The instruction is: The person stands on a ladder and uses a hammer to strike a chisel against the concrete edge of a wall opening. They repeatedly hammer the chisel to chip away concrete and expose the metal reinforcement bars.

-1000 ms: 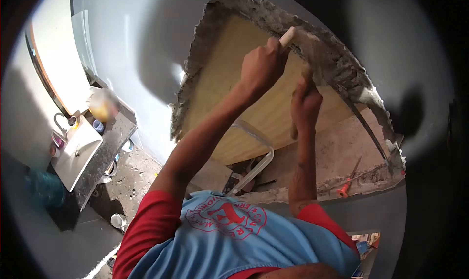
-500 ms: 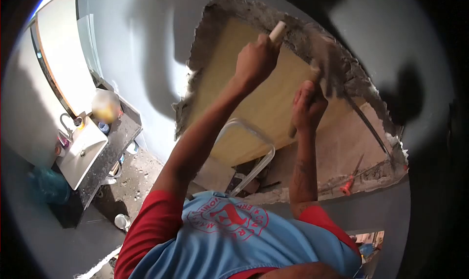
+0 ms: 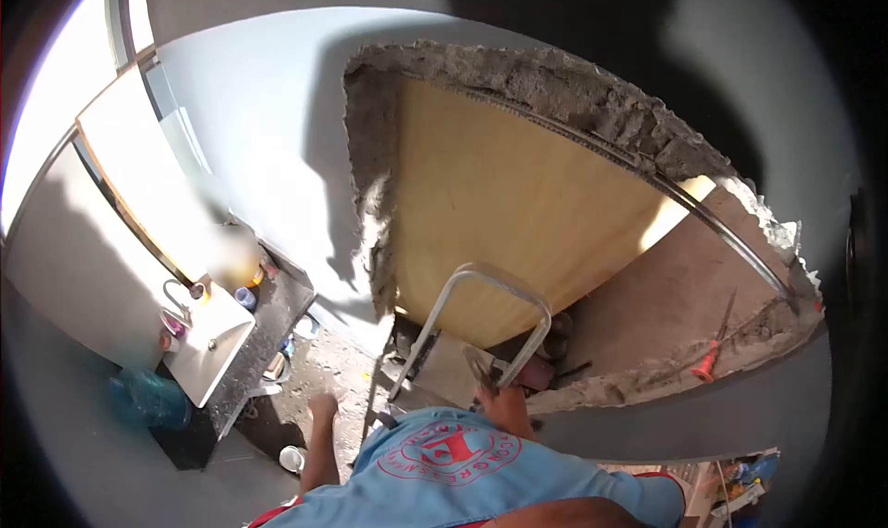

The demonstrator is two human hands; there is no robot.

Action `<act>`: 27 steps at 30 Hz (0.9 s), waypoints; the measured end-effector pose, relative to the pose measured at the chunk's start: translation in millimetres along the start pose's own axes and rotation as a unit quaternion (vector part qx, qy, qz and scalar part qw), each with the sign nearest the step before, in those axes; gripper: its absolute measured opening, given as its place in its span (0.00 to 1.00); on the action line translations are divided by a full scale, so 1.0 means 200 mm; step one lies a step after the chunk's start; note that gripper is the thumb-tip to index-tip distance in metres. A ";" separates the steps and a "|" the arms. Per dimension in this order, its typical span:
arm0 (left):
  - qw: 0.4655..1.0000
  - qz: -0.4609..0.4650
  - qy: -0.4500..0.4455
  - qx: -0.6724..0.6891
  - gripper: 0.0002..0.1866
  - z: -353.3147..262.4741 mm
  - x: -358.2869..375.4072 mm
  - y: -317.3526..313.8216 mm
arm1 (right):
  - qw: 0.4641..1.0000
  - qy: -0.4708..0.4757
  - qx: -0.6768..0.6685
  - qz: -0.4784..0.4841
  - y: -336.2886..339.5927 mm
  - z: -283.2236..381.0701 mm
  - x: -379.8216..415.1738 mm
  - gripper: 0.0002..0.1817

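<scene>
My right hand (image 3: 504, 410) is low in front of my shirt, beside the metal ladder's top rail (image 3: 499, 278). It is closed round what looks like a hammer (image 3: 481, 369), whose blurred end points up beside the rail. Down at the left, my left hand (image 3: 323, 404) hangs closed over the littered floor; whatever it may hold is hidden. Ahead is a rough-edged opening (image 3: 555, 79) broken through the wall, with a ribbed steel bar (image 3: 629, 161) running across it. An orange-handled screwdriver (image 3: 708, 362) lies on its lower ledge.
A yellowish board (image 3: 499, 195) stands behind the opening. At the left are a white sink (image 3: 215, 329) on a dark counter (image 3: 242, 362) and a large bluish water bottle (image 3: 153, 400). Rubble covers the floor (image 3: 338, 362), where a white cup-like container (image 3: 293, 458) stands.
Both hands have come down from the upper part of the opening, the left to my side and the right beside the ladder. The light-coloured stick in my left hand no longer shows. The view has shifted.
</scene>
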State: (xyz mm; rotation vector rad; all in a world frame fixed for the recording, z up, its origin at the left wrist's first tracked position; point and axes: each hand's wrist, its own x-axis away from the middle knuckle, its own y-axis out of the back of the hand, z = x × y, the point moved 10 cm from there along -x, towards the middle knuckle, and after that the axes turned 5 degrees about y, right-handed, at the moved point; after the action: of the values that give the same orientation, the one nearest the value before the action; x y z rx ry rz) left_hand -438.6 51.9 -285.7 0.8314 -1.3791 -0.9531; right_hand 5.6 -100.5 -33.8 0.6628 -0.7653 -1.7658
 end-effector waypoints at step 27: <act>0.953 0.000 0.152 0.262 0.28 -0.13 0.32 -0.61 | 0.893 -0.071 -0.428 0.118 0.02 0.31 -0.14 0.18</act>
State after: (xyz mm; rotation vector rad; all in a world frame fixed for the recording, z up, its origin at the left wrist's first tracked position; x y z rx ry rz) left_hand -422.2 -58.0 -370.9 1.3152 -1.3728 -0.4253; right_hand -30.3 -63.8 11.2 -0.1542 -0.0915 -1.7109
